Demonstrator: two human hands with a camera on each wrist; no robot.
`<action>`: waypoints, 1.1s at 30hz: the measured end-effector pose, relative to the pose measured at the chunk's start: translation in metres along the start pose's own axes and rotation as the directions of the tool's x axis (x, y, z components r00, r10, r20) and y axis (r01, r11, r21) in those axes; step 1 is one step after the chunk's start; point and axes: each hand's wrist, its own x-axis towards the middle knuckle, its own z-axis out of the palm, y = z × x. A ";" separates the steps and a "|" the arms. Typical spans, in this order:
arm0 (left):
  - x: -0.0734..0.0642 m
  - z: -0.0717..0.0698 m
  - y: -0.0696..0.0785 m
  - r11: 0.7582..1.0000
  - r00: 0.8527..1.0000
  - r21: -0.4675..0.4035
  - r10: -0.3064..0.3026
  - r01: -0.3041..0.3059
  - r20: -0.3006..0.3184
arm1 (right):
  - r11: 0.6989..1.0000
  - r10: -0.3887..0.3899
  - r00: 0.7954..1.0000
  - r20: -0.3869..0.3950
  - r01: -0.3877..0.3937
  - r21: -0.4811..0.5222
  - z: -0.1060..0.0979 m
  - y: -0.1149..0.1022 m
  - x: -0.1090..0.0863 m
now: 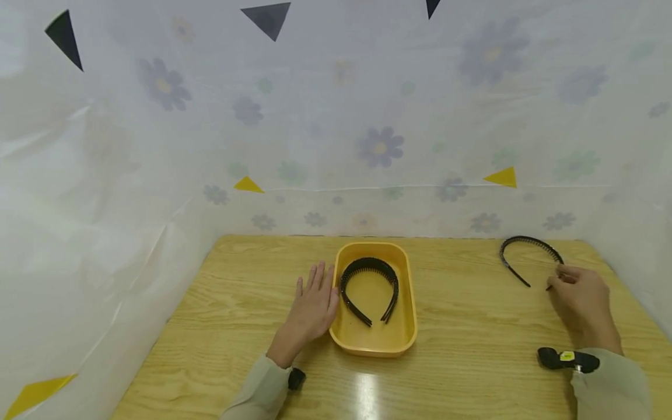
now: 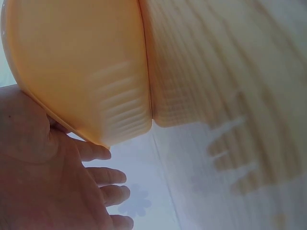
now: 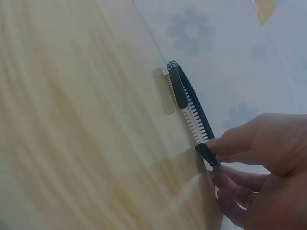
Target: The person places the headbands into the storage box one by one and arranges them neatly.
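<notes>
A black toothed headband is at the right of the table, its ends toward the person. My right hand pinches its right arm between thumb and fingers; the right wrist view shows the comb-like teeth of this headband beside the fingertips. In the middle, a yellow plastic tray holds black headbands nested together, teeth inward. My left hand lies against the tray's left side with its fingers extended. From the left wrist, the fingers stretch out along the rim of the tray.
The wood-grain table ends at a white flower-print sheet behind, with more sheeting along both sides. Yellow triangles and dark triangles are on the sheet. A black strap sits on the right wrist.
</notes>
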 end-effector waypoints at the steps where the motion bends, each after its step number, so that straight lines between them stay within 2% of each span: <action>1: 0.000 0.000 0.000 1.000 1.000 0.000 0.000 0.000 0.001 | 1.000 0.006 1.000 0.007 -0.006 -0.002 0.000 0.000 0.001; 7: 0.001 0.000 0.001 1.000 1.000 0.007 -0.002 0.002 0.011 | 0.999 0.044 0.999 -0.011 -0.044 -0.005 -0.004 -0.004 0.000; 11: 0.002 0.001 0.003 1.000 1.000 0.014 -0.005 0.005 0.016 | 0.996 0.072 0.997 -0.010 -0.071 0.046 -0.006 -0.008 -0.003; 15: 0.003 0.001 0.004 1.000 1.000 0.018 -0.011 0.010 0.017 | 0.997 0.033 0.999 -0.005 -0.032 0.072 -0.005 -0.008 -0.003; 22: 0.004 0.001 0.005 1.000 1.000 0.010 -0.015 0.015 0.019 | 0.998 -0.026 0.999 -0.038 0.028 0.055 -0.003 -0.010 0.002; 33: 0.006 0.003 0.005 1.000 1.000 0.021 -0.011 0.011 0.022 | 0.992 -0.096 0.995 0.039 0.093 0.080 0.005 -0.024 0.001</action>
